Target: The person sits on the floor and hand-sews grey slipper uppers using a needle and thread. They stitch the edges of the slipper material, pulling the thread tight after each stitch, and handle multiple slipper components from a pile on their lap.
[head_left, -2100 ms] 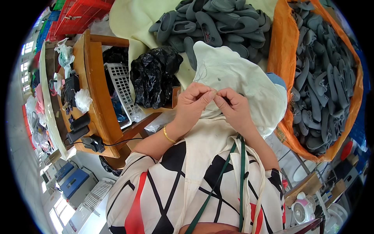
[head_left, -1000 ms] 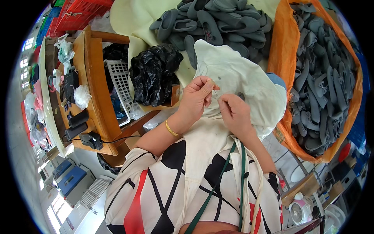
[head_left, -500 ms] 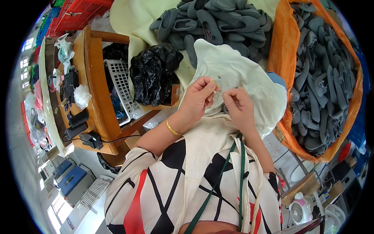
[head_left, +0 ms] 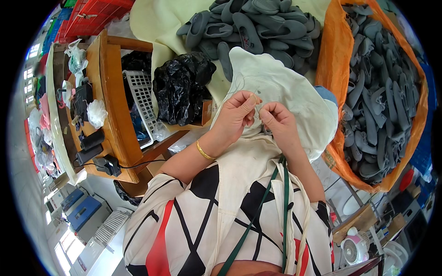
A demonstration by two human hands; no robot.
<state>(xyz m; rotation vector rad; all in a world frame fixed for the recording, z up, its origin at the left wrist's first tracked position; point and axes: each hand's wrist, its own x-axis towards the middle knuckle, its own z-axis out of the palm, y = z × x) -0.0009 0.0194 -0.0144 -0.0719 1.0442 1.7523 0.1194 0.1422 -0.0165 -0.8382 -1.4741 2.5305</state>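
**Two bare hands pinched together above a pale mint-white cloth**

A reddish mark point(head_left: 251, 44) on the insole of one dark grey soft slip-on shoe point(head_left: 246, 30), just beyond the pale mint-white cloth point(head_left: 297, 103), is too small to read.

Over the near left part of the cloth, the left hand point(head_left: 237, 115) has thumb and forefinger closed, grasping what looks like a fine thread point(head_left: 239, 83). The thread is very thin and curls up from the fingers against the cloth; most of its length is hard to follow. The right hand point(head_left: 281, 123) is just beside it, over the cloth's near middle, with thumb and forefinger pressed together and the other fingers curled in. What lies between them is too small to make out, and whether the thread reaches them I cannot tell.

The cloth is creased, wavy-edged and marked by a small dark spot point(head_left: 258, 92). Behind its right edge shows a blue piece point(head_left: 326, 93), mostly hidden. Right of the cloth stands an orange woven sack point(head_left: 332, 60) filled with more grey shoes; left of it are a crumpled black plastic bag point(head_left: 182, 87) and, farther out, an orange-brown wooden table point(head_left: 110, 87).
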